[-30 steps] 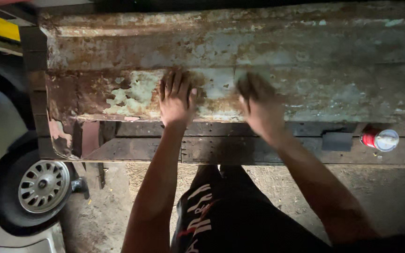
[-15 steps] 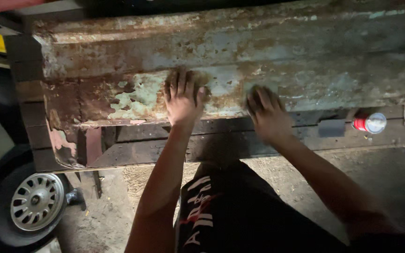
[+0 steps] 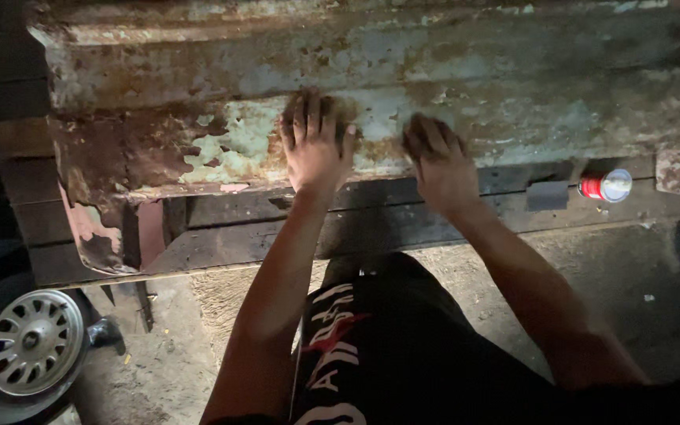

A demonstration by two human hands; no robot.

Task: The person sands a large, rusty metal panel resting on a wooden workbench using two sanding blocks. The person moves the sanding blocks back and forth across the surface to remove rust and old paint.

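Observation:
A long rusty metal panel (image 3: pixel 450 86) with flaking pale green paint lies across the top of the view, on dark beams. My left hand (image 3: pixel 312 145) lies flat on it, fingers spread, palm down near a patch of peeling paint (image 3: pixel 230 149). My right hand (image 3: pixel 438 161) presses on the panel's lower edge a little to the right, fingers bent down against the metal. Neither hand holds anything.
A red and white can (image 3: pixel 606 186) lies on a dark beam (image 3: pixel 434 220) at the right, next to a small dark block (image 3: pixel 548 194). A wheel with a silver hubcap (image 3: pixel 29 350) sits at the lower left. Dirt floor (image 3: pixel 198 338) lies below.
The view has shifted so the panel and both hands sit further right and lower. Both hands stay pressed on the panel; my right hand has slid slightly along it.

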